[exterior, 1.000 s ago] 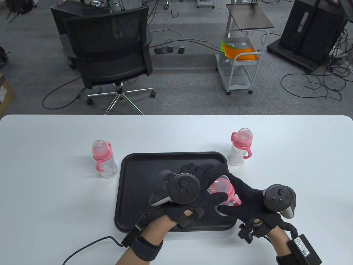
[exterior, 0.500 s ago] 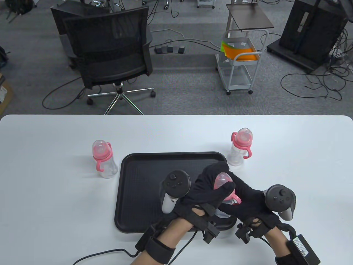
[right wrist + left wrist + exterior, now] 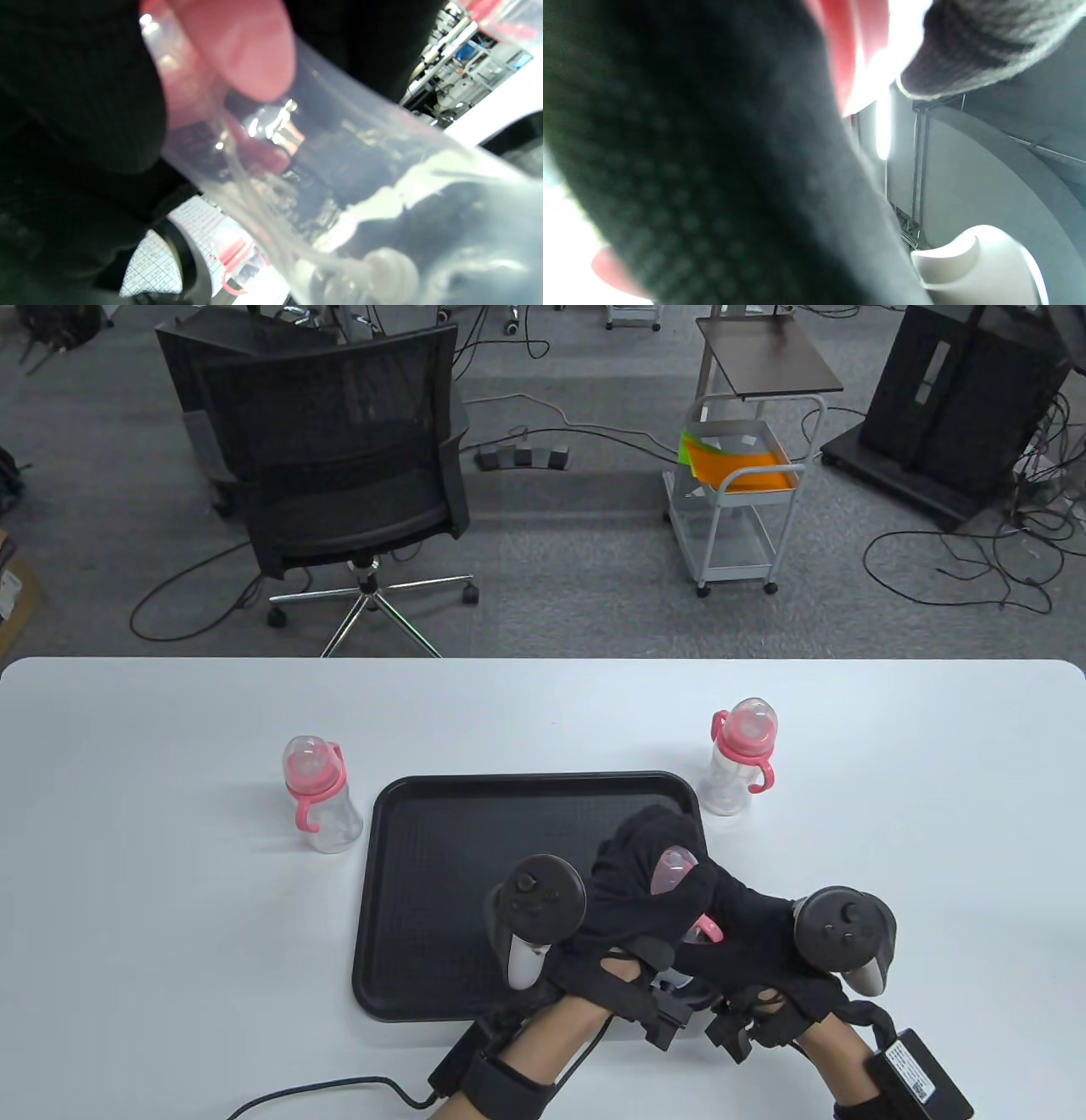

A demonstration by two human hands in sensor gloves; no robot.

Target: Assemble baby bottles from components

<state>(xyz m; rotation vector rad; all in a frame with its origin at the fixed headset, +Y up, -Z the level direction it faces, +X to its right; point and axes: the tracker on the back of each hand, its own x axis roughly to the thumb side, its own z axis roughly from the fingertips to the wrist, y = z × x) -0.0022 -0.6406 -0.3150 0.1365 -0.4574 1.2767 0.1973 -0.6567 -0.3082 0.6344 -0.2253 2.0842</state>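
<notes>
hands [image 3: 670, 908] gripping bottle [image 3: 674, 869], above black tray [image 3: 441, 882]

1. The table view looks down from high up, on the near side of the white table [image 3: 170, 899]. It faces across to the far edge and the floor past it.
2. The left wrist view sits very close to a black glove [image 3: 712, 169]. It is blurry.
3. The right wrist view is pressed up near a clear bottle [image 3: 339, 190].
4. All three views share the bottle [image 3: 674, 869] held over the tray's [image 3: 424, 857] near right corner.
</notes>
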